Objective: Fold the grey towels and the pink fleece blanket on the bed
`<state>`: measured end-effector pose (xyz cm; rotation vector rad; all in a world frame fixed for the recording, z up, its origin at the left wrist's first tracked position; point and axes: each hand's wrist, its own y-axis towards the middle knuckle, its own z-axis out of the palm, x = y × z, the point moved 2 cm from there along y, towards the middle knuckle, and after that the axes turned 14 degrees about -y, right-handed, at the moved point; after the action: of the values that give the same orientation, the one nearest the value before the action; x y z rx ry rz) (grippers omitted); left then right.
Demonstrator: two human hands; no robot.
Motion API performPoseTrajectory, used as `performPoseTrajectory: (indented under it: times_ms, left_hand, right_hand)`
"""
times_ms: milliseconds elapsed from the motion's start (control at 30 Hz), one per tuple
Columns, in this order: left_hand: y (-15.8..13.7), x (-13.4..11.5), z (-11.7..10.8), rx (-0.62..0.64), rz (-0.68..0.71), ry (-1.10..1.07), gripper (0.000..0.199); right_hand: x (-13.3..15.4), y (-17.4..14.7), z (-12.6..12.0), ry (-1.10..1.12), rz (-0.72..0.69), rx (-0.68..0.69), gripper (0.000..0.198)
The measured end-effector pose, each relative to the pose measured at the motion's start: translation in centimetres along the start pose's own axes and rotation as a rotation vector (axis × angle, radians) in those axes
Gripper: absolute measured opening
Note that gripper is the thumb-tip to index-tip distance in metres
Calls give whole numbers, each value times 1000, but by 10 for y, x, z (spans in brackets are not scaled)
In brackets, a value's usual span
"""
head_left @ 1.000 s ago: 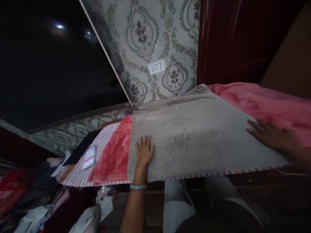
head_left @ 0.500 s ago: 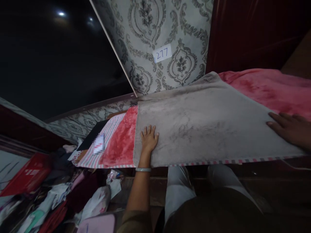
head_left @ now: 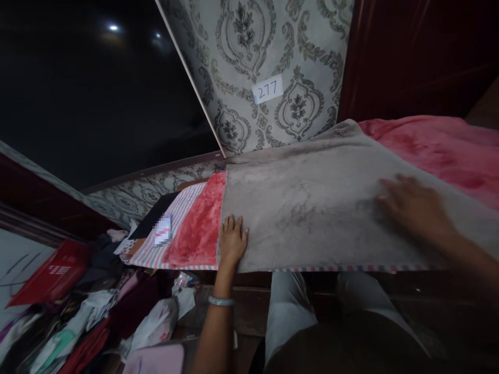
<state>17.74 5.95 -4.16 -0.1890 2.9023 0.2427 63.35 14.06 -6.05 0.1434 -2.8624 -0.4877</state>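
Observation:
A grey plush blanket (head_left: 312, 208) lies spread over a long surface, with a striped edge along the side nearest me. My left hand (head_left: 233, 240) rests flat near its left edge, fingers stretched out and holding nothing. Over the right part of the blanket is my right hand (head_left: 415, 205), blurred by motion but with its fingers extended and nothing visible in them; whether it touches the cloth I cannot tell. Red plush cloth (head_left: 200, 228) shows beyond the left edge, next to striped cloth (head_left: 150, 254). Pink plush cloth (head_left: 436, 145) shows at the far right.
A patterned wall with a paper marked 277 (head_left: 267, 89) stands behind the surface. To the left are a large dark screen (head_left: 97, 93), a red basket (head_left: 54, 275) and heaped clothes (head_left: 132, 306). A pink item (head_left: 156, 358) lies at the bottom left.
My right hand has moved left from the blanket's right edge to over its surface. My left hand has slid slightly toward me and left. The view has shifted a little.

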Motion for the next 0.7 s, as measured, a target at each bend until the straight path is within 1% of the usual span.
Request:
performPoseTrajectory:
  times_ms: [33,67,100,133,167,200,233,267,300,333,400,500,600,700]
  left_hand:
    - [0,0,1,-3,-2,3,54]
    - [1,0,2,-4,0,3,54]
    - [1,0,3,-4,4,1,54]
    - [2,2,3,-5,10,-1,54]
    - [2,3,4,-6,17,-5,55]
    - [2,5,5,-10,25,-10,55]
    - [3,7,6,-18,34,-17,54]
    - [3,10,7,-29,46,-26,54]
    - [3,12,9,-42,58,-36,54]
    - [4,14,10,-54,70,-49,54]
    - [5,17,13,-76,86,-80,54]
    - [7,22,19,-104,100,-128,54]
    - [9,25,24,-146,119,-167,53]
    - [9,28,27,-177,139,-187,51]
  right_hand:
    - [43,0,3,-12,-86,12,75]
    - [86,-2,9,-18,-217,86,73]
    - [125,-6,15,-9,-311,129,69]
    - [160,-12,22,1,-393,164,66]
    - [189,-17,29,9,-459,191,64]
    - [211,-24,36,17,-511,215,62]
    - [226,-29,41,20,-561,247,61]
    - [236,-34,46,18,-599,278,61]
    - [239,-38,49,15,-623,299,61]
    - [237,-41,51,11,-636,312,63]
    - [220,-41,53,-6,-620,312,67]
    - [174,-37,50,-59,-526,303,70]
    - [108,-34,45,-136,-389,297,74]
    - [25,-41,37,-271,-186,242,81]
